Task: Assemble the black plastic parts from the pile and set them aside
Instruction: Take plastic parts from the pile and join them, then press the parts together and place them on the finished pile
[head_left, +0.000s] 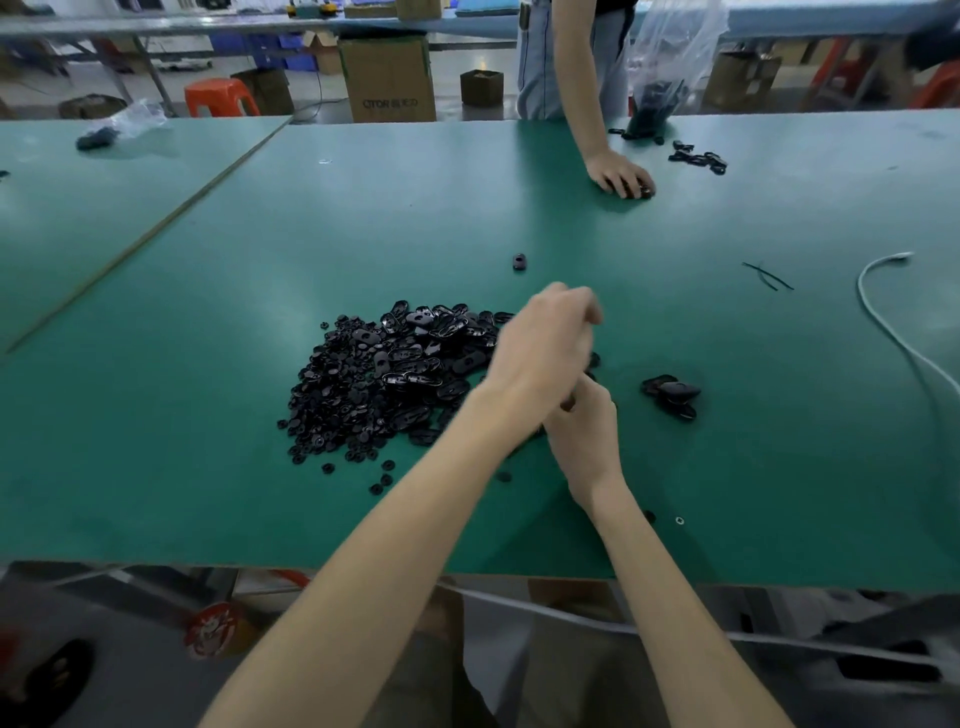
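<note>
Black parts pile, 9 o'clock of left hand and right hand; both curled together, whether holding anything cannot be told.

Even overhead light, soft shadows — wide-angle edge distortion

Green table carries a white cable snaking along the right side, thin black ties just left of it, and a crumpled clear bag at the far left. A person in jeans stands at the far edge, with a clear plastic bag upright just beside them. On the floor behind: large cardboard box, small open box, orange stool, blue bins.
</note>
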